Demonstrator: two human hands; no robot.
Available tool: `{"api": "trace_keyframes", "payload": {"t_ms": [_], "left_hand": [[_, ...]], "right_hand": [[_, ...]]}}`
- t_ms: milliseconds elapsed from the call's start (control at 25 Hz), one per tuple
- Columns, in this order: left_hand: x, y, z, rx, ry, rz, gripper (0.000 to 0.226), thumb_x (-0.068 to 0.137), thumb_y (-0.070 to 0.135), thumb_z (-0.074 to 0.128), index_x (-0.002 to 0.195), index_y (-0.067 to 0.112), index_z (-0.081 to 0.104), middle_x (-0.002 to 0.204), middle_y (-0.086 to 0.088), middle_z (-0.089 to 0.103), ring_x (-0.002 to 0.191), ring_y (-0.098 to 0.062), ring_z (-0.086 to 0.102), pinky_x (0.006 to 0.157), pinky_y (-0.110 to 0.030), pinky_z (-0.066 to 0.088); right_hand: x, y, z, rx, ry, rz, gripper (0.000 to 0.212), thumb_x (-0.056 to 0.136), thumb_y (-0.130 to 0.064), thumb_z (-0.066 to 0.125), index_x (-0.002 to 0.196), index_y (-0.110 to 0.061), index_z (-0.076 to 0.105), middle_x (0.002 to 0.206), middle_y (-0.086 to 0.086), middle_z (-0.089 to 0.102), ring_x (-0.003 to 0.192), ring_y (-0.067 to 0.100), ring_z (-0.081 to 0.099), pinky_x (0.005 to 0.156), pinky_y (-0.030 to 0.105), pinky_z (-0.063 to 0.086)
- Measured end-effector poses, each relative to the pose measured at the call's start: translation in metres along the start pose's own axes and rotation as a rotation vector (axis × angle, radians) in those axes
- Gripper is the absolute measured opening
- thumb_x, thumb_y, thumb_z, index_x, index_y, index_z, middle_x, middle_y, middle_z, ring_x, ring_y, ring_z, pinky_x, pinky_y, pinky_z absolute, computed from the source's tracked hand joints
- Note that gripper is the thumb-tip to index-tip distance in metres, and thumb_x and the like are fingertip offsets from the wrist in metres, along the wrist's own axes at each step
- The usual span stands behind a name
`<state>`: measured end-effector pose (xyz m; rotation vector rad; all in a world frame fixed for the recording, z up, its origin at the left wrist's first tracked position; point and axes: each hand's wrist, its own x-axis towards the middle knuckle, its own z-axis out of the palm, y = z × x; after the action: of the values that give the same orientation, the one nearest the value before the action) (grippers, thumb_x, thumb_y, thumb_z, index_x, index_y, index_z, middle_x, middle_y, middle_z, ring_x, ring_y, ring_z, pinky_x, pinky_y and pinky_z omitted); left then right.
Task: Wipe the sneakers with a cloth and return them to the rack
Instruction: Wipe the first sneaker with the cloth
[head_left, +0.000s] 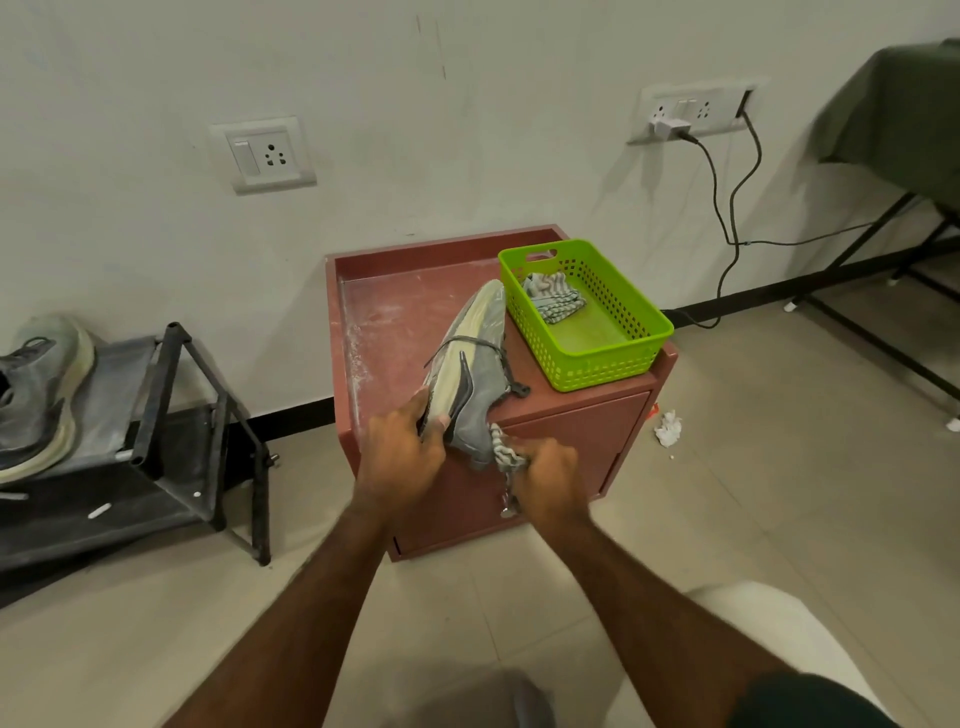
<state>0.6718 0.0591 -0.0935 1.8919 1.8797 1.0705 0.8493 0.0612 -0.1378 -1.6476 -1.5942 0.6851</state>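
A grey sneaker (475, 364) with a cream sole lies tilted on its side over the red cabinet (395, 332), toe toward the wall. My left hand (402, 457) grips its heel end. My right hand (550, 480) holds a striped cloth (506, 449) bunched against the sneaker's heel side. A second grey sneaker (36, 395) sits on the top shelf of the black rack (208, 410) at the left.
A green plastic basket (613, 353) with another striped cloth (553, 296) stands on the cabinet's right side. Crumpled paper (669, 427) lies on the tiled floor. Cables hang from a wall socket (685, 114). A folding table's black legs (878, 291) stand at the right.
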Motion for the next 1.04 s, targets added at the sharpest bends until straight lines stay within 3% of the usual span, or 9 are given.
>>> {"api": "trace_keyframes", "payload": {"t_ms": [120,240,360,480,640,720,800,920,1040], "left_hand": [[0.002,0.002,-0.002,-0.01,-0.005,-0.006,0.035,0.098,0.023,0.057,0.131,0.013,0.064,0.092,-0.007,0.075,0.073,-0.021,0.065,0.066,-0.026,0.048],[0.006,-0.002,-0.003,-0.009,-0.002,0.014,0.034,0.096,0.022,0.058,0.128,0.018,0.067,0.09,-0.006,0.077,0.07,-0.023,0.065,0.074,-0.034,0.053],[0.001,0.003,0.0,-0.024,-0.017,-0.002,0.037,0.097,0.021,0.059,0.133,0.014,0.064,0.099,-0.008,0.077,0.073,-0.021,0.066,0.075,-0.035,0.056],[0.003,-0.001,-0.002,-0.034,-0.003,-0.049,0.039,0.098,0.023,0.058,0.135,0.012,0.062,0.098,-0.01,0.075,0.078,-0.021,0.065,0.074,-0.031,0.052],[0.006,-0.002,-0.003,-0.04,-0.004,-0.043,0.033,0.099,0.02,0.057,0.13,0.014,0.065,0.094,-0.004,0.075,0.069,-0.012,0.062,0.065,-0.02,0.05],[0.004,0.0,-0.002,-0.039,-0.013,-0.056,0.035,0.099,0.019,0.056,0.133,0.015,0.063,0.095,-0.003,0.074,0.067,-0.008,0.061,0.058,-0.009,0.045],[0.005,0.001,-0.003,-0.016,0.006,-0.1,0.037,0.099,0.022,0.055,0.134,0.015,0.062,0.096,-0.005,0.074,0.069,-0.014,0.063,0.062,-0.02,0.051],[0.007,0.006,-0.002,0.037,0.034,-0.132,0.04,0.094,0.025,0.058,0.134,0.017,0.061,0.102,-0.005,0.074,0.075,-0.017,0.065,0.065,-0.031,0.057],[0.011,0.016,0.0,0.014,0.063,-0.092,0.058,0.083,0.043,0.073,0.135,0.029,0.053,0.113,0.001,0.071,0.092,-0.018,0.066,0.076,-0.036,0.059]], "right_hand": [[0.009,-0.017,-0.023,0.111,0.216,-0.077,0.055,0.076,0.014,0.051,0.117,-0.016,0.073,0.112,0.01,0.073,0.097,0.007,0.068,0.083,0.001,0.045],[0.004,-0.043,-0.003,0.134,0.075,-0.449,0.062,0.07,0.014,0.044,0.122,-0.008,0.07,0.128,0.007,0.066,0.125,0.008,0.056,0.112,0.021,0.037],[-0.008,-0.006,0.011,0.016,-0.032,-0.344,0.056,0.074,0.005,0.045,0.119,-0.016,0.072,0.124,0.006,0.068,0.12,0.014,0.062,0.108,0.024,0.042],[0.001,0.005,-0.014,0.041,0.16,-0.114,0.058,0.074,0.013,0.048,0.118,-0.016,0.072,0.12,0.002,0.069,0.111,0.01,0.066,0.101,0.013,0.043],[0.005,-0.037,0.0,0.141,0.049,-0.447,0.06,0.069,0.016,0.044,0.118,-0.008,0.072,0.123,-0.001,0.066,0.121,0.007,0.059,0.111,0.023,0.039],[0.003,-0.031,0.009,0.13,0.041,-0.331,0.056,0.073,0.007,0.047,0.115,-0.017,0.074,0.119,-0.003,0.069,0.112,0.011,0.066,0.104,0.026,0.048],[0.022,-0.028,0.0,0.127,0.159,-0.145,0.051,0.079,0.003,0.053,0.116,-0.026,0.073,0.112,-0.002,0.073,0.094,0.011,0.071,0.087,0.022,0.055],[0.06,-0.042,-0.02,0.132,0.087,-0.192,0.053,0.078,0.01,0.052,0.117,-0.019,0.073,0.114,-0.003,0.072,0.098,0.005,0.067,0.086,0.006,0.046],[0.077,-0.048,-0.016,0.193,-0.062,-0.198,0.049,0.077,0.008,0.059,0.114,-0.02,0.074,0.114,-0.002,0.073,0.106,0.007,0.067,0.092,0.018,0.051]]}}
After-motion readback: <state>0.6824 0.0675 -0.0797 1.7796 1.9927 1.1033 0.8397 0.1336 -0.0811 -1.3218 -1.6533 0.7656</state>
